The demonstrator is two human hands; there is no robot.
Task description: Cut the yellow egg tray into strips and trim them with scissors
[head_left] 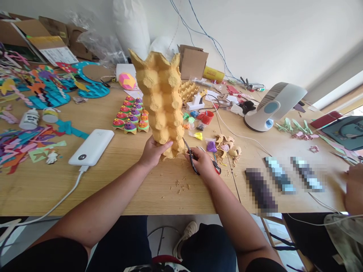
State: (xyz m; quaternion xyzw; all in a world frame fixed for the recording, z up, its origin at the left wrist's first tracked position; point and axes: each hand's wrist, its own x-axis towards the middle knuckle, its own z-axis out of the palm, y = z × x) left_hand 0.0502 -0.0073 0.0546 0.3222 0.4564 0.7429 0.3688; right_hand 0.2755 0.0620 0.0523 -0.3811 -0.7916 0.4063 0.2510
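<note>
My left hand (154,152) is closed on the lower end of a yellow egg carton (160,102), a long piece held upright above the table with its bumpy side facing me. In my right hand (202,162) is a pair of scissors (194,163), its blades pointing up at the carton's lower right edge. Whether the blades touch the carton I cannot tell. Small yellow scraps (180,185) lie on the table below my hands. Behind the carton to the left stand painted egg-cup pieces (132,118) in red, purple and green.
A white power bank (92,147) with a cable lies at left, near colourful paper strips (21,145). Torn carton pieces (227,145) and a red cup (206,117) are right of centre. A white fan (272,107) stands behind. Another person's hand (354,187) rests at the right edge.
</note>
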